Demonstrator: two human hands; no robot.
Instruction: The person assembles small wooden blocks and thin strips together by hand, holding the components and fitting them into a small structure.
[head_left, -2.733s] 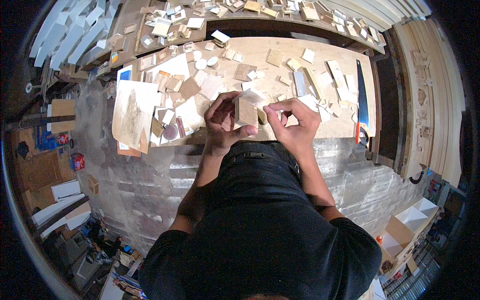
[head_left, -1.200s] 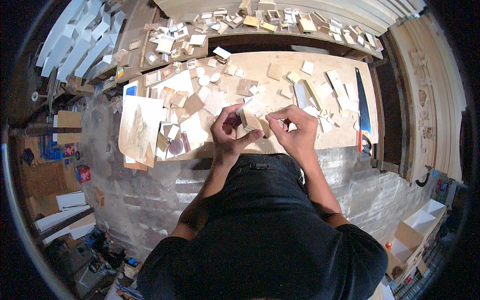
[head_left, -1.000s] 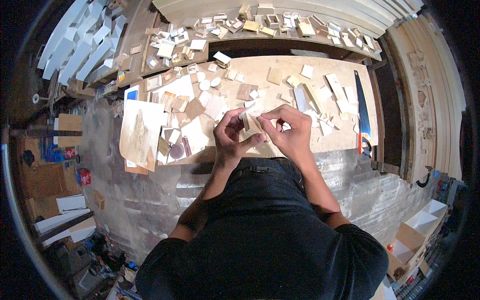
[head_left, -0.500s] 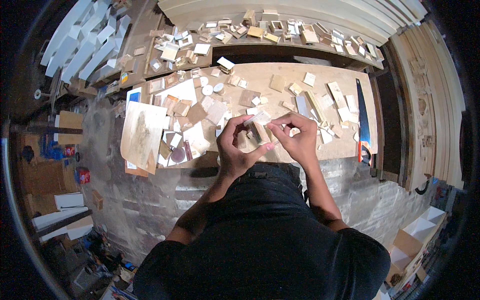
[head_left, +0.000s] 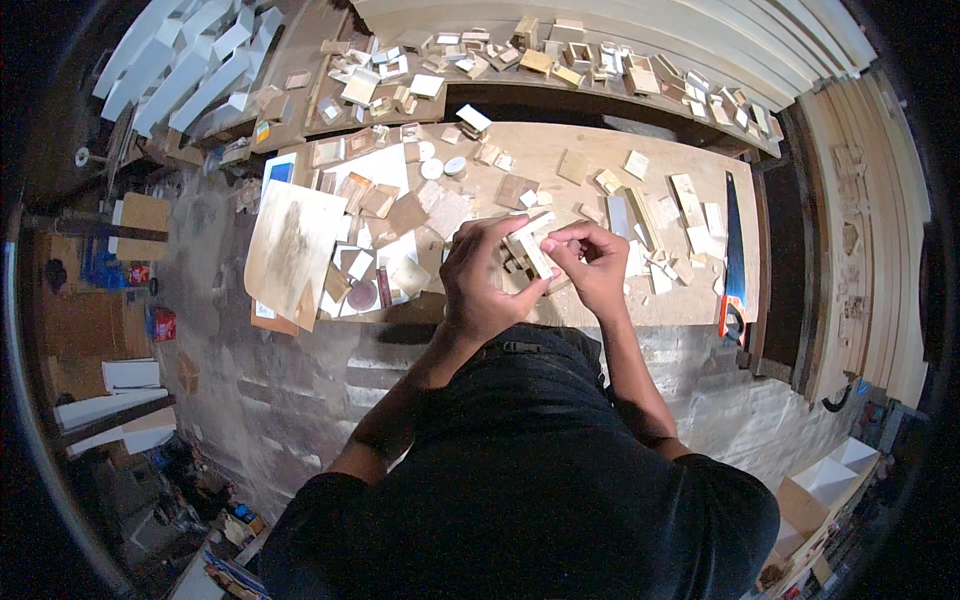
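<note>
Over cluttered plywood bench (head_left: 560,150), hands pinch pale wooden block (head_left: 528,248).

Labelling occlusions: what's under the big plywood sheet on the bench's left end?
Under the plywood sheet, a blue-edged white board pokes out at the top and a brown piece at the bottom. The rest is covered.

A blue-bladed handsaw (head_left: 735,250) lies beside scattered wood offcuts (head_left: 690,200).

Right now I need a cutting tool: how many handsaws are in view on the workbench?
1: a handsaw lies at the right end of the workbench, handle toward the person. Others may be hidden among the wood scraps.
</note>
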